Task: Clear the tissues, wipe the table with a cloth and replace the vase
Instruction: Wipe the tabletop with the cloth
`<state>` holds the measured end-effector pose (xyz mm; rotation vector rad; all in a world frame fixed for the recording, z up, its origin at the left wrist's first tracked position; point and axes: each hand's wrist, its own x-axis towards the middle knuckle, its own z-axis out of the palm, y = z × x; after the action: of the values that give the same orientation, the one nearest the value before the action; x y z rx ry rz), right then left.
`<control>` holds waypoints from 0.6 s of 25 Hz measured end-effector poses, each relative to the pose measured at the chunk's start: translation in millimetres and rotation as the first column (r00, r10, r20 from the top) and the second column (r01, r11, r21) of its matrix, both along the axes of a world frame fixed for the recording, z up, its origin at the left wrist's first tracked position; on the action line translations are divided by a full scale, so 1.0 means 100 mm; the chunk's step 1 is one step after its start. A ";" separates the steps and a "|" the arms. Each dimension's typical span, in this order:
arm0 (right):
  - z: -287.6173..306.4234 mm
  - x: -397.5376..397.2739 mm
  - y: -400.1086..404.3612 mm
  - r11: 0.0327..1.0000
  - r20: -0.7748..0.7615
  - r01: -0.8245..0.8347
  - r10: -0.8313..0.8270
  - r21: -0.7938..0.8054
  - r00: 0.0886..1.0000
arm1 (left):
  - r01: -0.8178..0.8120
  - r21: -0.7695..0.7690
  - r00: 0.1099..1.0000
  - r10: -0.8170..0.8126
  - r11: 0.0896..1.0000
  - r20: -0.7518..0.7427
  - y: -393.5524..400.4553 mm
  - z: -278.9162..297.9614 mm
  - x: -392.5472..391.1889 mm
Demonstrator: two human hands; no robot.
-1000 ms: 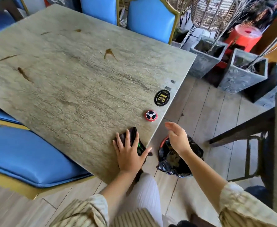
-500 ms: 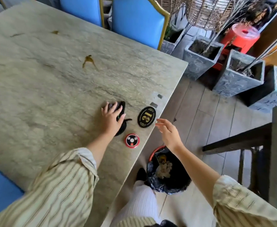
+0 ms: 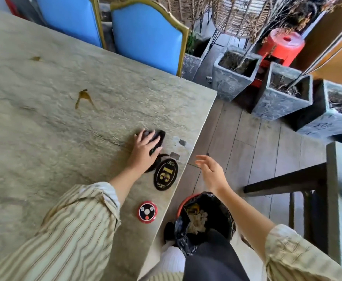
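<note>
- Pressing the cloth (image 3: pixel 157 138) at frame centre, left hand (image 3: pixel 143 151) lies flat-fingered; sweeping nearer could knock the plaque (image 3: pixel 165 175) off.
- Right hand (image 3: pixel 211 171) hangs wide, holding nothing.

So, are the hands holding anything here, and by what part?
The left hand presses down on top of the dark cloth on the table, fingers spread over it. The right hand is off the table's edge, holding nothing.
</note>
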<state>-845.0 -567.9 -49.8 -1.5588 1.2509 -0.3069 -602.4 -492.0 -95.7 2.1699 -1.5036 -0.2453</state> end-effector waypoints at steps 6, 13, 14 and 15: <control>-0.10 0.32 -0.17 0.964 -0.182 -0.178 0.143 -0.196 0.973 | 0.407 0.016 0.913 -0.406 0.913 -0.028 -0.11 -0.02 -0.43; -0.10 0.55 -0.61 0.921 -0.282 -0.238 0.150 -0.308 0.948 | -0.099 0.003 0.995 0.099 0.995 0.017 -0.46 -0.01 -0.39; -0.10 0.58 -0.69 0.913 -0.283 -0.253 0.163 -0.321 0.945 | -0.246 0.006 0.969 0.245 0.969 0.021 -0.51 -0.03 -0.50; -0.10 0.63 -0.79 0.903 -0.282 -0.268 0.176 -0.335 0.943 | -0.334 0.002 0.942 0.334 0.943 0.023 -0.56 -0.04 -0.59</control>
<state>-781.8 -647.1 -60.0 -2.1012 1.2321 -0.2118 -661.5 -548.3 -99.5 2.3939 -1.1194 -0.1098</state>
